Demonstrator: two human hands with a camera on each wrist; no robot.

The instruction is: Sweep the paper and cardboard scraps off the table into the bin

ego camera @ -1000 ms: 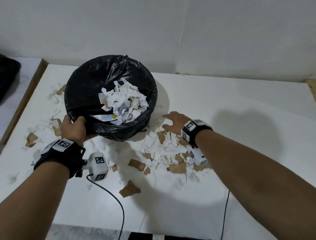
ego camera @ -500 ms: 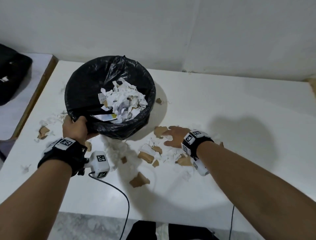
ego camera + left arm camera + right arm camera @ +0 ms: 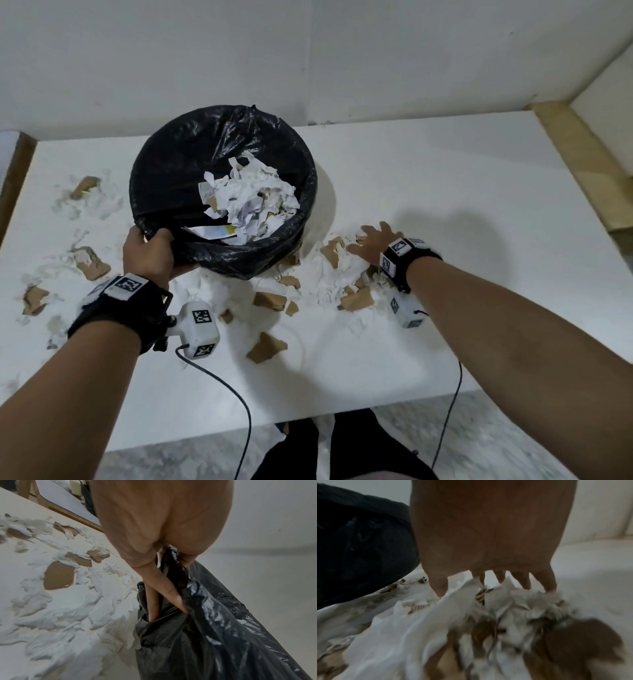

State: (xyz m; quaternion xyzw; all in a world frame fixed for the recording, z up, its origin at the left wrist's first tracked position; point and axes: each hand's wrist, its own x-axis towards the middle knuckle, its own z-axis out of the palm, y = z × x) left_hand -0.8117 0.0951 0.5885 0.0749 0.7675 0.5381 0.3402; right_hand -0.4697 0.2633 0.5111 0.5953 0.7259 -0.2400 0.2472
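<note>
A round bin lined with a black bag point(image 3: 178, 164) stands on the white table point(image 3: 445, 192), part full of torn paper. My left hand point(image 3: 147, 253) grips its near rim, fingers curled into the black plastic point(image 3: 197, 615). To the right of the bin, my right hand point(image 3: 373, 241) lies flat with fingers spread on a heap of white paper and brown cardboard scraps point(image 3: 342, 281). In the right wrist view the fingers point(image 3: 523, 580) press the blurred heap point(image 3: 488, 628) beside the bin point(image 3: 359, 545).
More scraps lie left of the bin point(image 3: 85, 263) and near the table's left edge point(image 3: 34, 298); the same scatter point(image 3: 58, 574) shows in the left wrist view. A lone cardboard piece point(image 3: 267, 347) lies toward the front edge. A wooden frame point(image 3: 582, 164) borders the table's right side.
My right hand has swept back out to the right, further from the bin, with the heap under it. The left hand keeps its grip on the bin rim. The view has shifted.
</note>
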